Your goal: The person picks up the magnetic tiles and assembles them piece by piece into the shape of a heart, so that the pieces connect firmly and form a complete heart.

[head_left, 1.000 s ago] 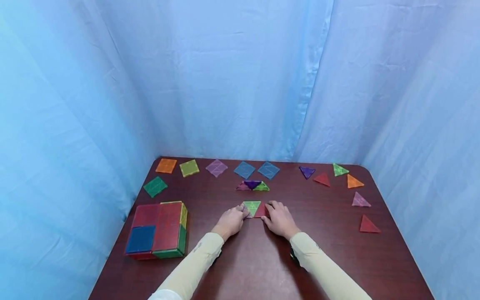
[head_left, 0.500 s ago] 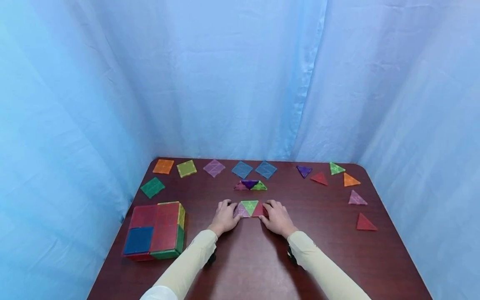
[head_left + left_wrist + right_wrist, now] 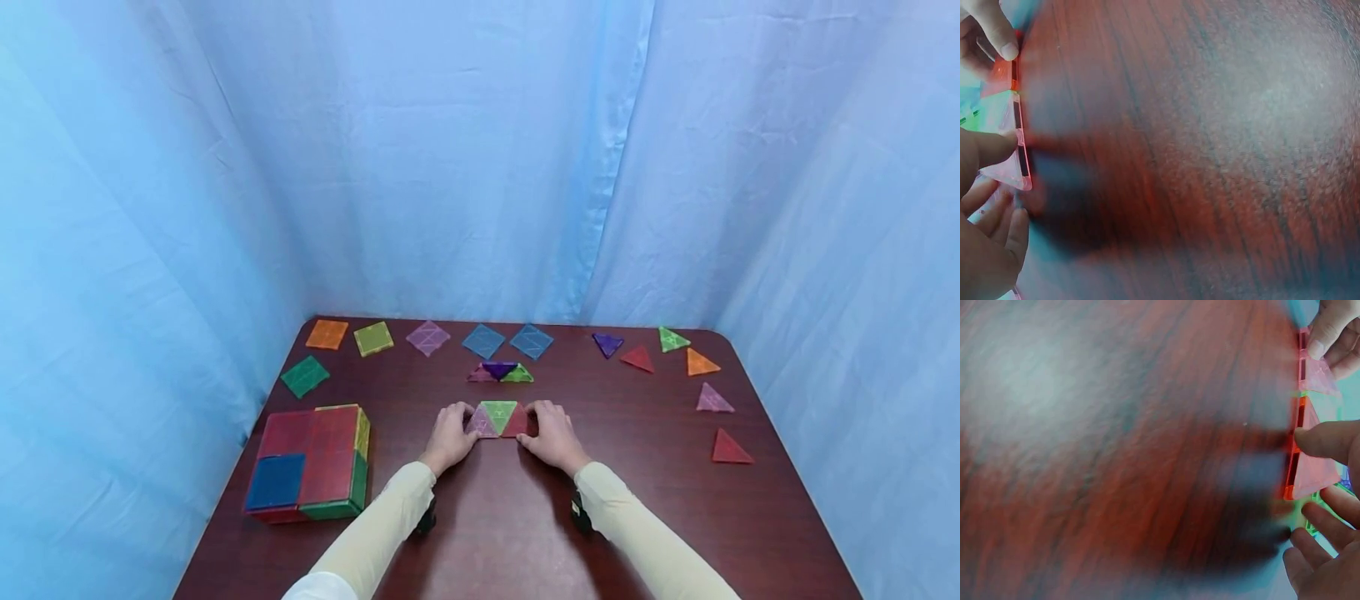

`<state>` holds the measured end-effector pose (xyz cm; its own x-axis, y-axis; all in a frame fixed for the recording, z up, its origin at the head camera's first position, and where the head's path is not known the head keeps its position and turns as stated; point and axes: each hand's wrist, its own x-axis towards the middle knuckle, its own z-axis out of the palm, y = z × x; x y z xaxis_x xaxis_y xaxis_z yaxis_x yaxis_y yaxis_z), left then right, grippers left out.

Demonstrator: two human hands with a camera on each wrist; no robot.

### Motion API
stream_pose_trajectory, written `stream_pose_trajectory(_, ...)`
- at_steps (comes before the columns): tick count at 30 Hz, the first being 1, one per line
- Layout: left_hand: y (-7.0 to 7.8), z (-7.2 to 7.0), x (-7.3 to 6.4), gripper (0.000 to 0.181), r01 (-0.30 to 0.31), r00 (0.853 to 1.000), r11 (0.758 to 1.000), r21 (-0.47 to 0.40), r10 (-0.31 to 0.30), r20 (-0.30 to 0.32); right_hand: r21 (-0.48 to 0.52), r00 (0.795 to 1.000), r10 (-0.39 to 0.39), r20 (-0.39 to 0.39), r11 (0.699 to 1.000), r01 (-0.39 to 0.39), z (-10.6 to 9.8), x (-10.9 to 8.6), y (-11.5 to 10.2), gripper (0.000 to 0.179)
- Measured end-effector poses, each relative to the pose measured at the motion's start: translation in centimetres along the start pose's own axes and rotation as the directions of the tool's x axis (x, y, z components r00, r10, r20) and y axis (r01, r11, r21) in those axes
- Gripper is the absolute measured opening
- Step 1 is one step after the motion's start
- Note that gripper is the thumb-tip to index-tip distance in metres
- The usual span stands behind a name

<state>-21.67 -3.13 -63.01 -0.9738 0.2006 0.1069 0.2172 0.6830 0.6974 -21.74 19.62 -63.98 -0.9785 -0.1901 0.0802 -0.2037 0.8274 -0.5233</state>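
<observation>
Green triangle (image 3: pixel 498 412): flanked by purple triangle (image 3: pixel 483 424) and red triangle (image 3: pixel 514 425)
My left hand (image 3: pixel 450 436): pinches purple triangle
My right hand (image 3: pixel 553 435): pinches red triangle

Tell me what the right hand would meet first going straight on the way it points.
The right hand would first meet the red triangle it pinches, then probably the green triangle alongside, though depth is hard to judge.
</observation>
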Motion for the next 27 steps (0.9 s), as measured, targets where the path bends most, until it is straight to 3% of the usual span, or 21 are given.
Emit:
stream_pose_trajectory(4, -0.1, -0.4, 0.6, 0.032, 0.0, 1.0, 0.998, -0.067, -0.001, -0.019, 0.134, 1.0, 0.023, -0.022, 0.991, -0.02, -0.3, 0.7, 0.0, 0.038)
stream_pose_trajectory(8, -0.2, -0.7, 1.5, 0.026, -0.045, 0.997, 0.996, -0.076, 0.041, -0.063, 0.191, 0.999, 0.036, -0.036, 0.981, -0.028, -0.8, 1.6, -0.2, 0.027)
stream_pose_trajectory(18, 0.0, -0.6, 3.6, 0.014, -0.115, 0.975, 0.993, 0.024, 0.117, -0.188, 0.164, 0.992, 0.074, -0.105, 0.985, -0.056, -1.7, 3.8, -0.6, 0.017)
stream_pose_trajectory(27, -0.5, 0.3, 3.6, 0.019, -0.119, 0.962, 0.993, -0.002, 0.115, -0.249, 0.187, 0.986, 0.095, -0.139, 0.98, -0.068, -0.8, 3.9, 0.0, 0.019)
